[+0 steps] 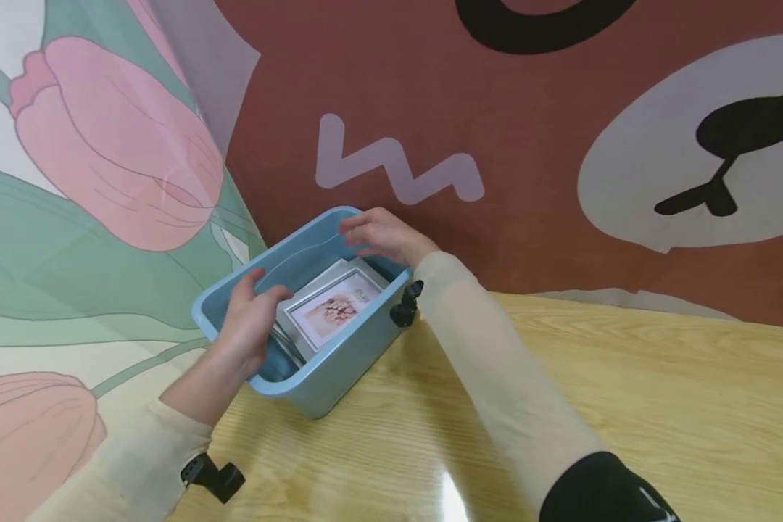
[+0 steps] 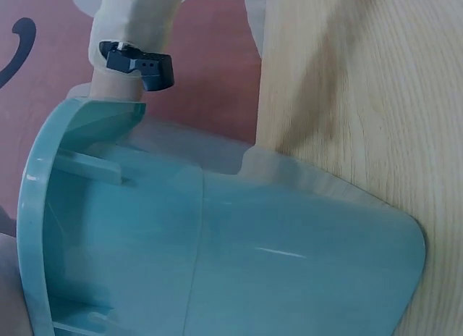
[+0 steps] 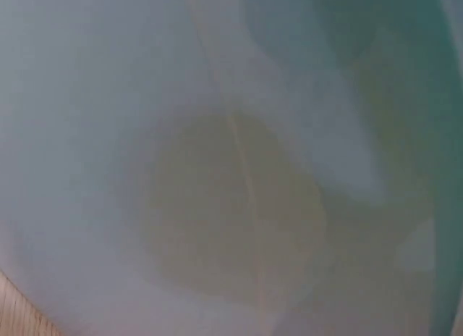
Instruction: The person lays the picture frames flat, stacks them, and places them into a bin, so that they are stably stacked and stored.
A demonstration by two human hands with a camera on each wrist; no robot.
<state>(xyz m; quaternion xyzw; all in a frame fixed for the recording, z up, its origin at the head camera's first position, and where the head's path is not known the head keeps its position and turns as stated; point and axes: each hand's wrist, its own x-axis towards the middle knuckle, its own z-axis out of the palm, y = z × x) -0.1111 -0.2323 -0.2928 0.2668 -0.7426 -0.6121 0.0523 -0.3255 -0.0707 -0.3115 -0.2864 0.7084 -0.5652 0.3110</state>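
A light blue plastic bin (image 1: 349,366) stands on the table against the wall corner. Inside lies a silver picture frame (image 1: 336,310) with a flower print, on top of other flat, frame-like pieces partly hidden beneath it. My left hand (image 1: 248,319) reaches over the near-left end of the bin, thumb and fingers spread beside the frame. Over the far right end my right hand (image 1: 385,235) has its fingers extended above the bin's inside. In the left wrist view the bin's outer wall (image 2: 304,256) fills the lower part. The right wrist view is a close, blurred blue-grey surface.
The wood-grain table (image 1: 626,406) stretches to the right and toward me. A tulip-printed cloth (image 1: 124,152) hangs behind on the left, and a brown bear-printed cloth (image 1: 528,181) behind on the right. A small black camera (image 1: 407,304) on my right wrist sits beside the bin's wall.
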